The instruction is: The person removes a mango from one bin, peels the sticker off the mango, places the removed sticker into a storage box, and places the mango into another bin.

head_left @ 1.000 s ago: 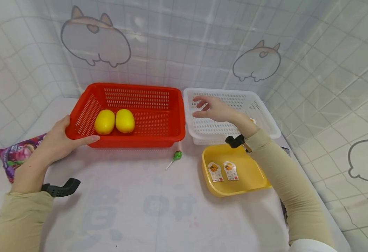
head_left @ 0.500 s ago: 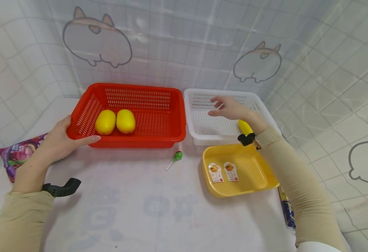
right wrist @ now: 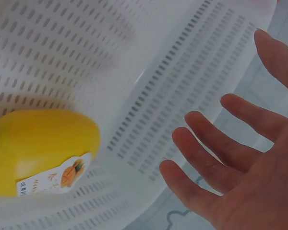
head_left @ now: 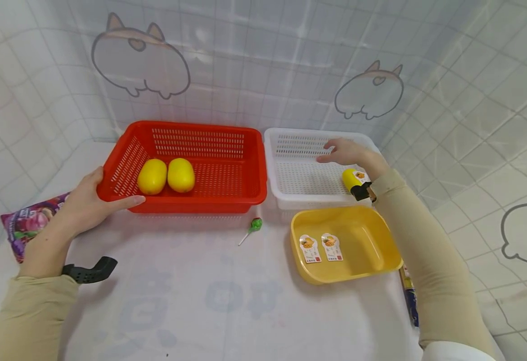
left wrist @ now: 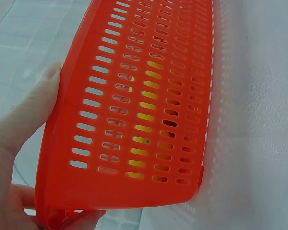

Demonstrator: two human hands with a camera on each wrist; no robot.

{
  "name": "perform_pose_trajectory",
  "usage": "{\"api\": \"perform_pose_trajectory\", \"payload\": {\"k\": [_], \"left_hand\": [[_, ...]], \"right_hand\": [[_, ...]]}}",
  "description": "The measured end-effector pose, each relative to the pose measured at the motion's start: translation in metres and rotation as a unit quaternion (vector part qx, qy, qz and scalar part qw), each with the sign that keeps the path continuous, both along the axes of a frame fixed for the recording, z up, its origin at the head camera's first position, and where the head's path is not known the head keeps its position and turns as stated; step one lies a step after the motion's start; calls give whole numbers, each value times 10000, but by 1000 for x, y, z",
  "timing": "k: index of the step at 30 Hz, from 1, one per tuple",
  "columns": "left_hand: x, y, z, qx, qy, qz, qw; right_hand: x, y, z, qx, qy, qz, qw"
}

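At its left front corner, the red plastic basket (head_left: 191, 205) is gripped by my left hand (head_left: 84, 203), the thumb lying along the front rim. The left wrist view shows fingers curled round the rim of the slotted basket side (left wrist: 120, 187). Two yellow mango-like fruits (head_left: 152, 176) lie inside that basket. Over the white basket (head_left: 286, 193) my right hand (head_left: 346, 152) is held with spread, relaxed fingers and holds nothing. A yellow fruit with a mango sticker (right wrist: 43, 148) lies in the white basket, beneath my right wrist, apart from the fingers.
In front of the white basket stands a yellow tub (head_left: 362, 245) with two stickers on its inside. A green lollipop (head_left: 255, 224) lies before the red basket. A purple snack bag (head_left: 33, 220) is at left, a dark blue packet (head_left: 410, 301) at right. Tiled-print sheeting surrounds the table.
My right hand has moved rightward over the white basket, bringing the yellow fruit there into view. My left hand stays on the red basket.
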State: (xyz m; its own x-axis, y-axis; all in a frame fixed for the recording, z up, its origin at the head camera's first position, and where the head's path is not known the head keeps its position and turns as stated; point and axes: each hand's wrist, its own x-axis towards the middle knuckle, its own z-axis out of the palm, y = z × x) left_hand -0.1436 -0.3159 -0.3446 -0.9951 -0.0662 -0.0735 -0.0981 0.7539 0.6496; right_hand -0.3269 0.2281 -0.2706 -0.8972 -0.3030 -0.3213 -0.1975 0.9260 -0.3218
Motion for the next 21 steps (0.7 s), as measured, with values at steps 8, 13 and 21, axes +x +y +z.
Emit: {"api": "perform_pose_trajectory", "payload": {"k": [8, 13, 21], "left_hand": [[1, 1, -1, 68, -6, 34, 10000], [1, 2, 0, 21, -10, 62, 10000], [2, 2, 0, 64, -1, 70, 10000]], "right_hand": [[-7, 16, -1, 259, -334, -205, 9989], [-8, 29, -2, 128, -670, -327, 9971], [-16, 55, -13, -354, -1172, -649, 9904]]}}
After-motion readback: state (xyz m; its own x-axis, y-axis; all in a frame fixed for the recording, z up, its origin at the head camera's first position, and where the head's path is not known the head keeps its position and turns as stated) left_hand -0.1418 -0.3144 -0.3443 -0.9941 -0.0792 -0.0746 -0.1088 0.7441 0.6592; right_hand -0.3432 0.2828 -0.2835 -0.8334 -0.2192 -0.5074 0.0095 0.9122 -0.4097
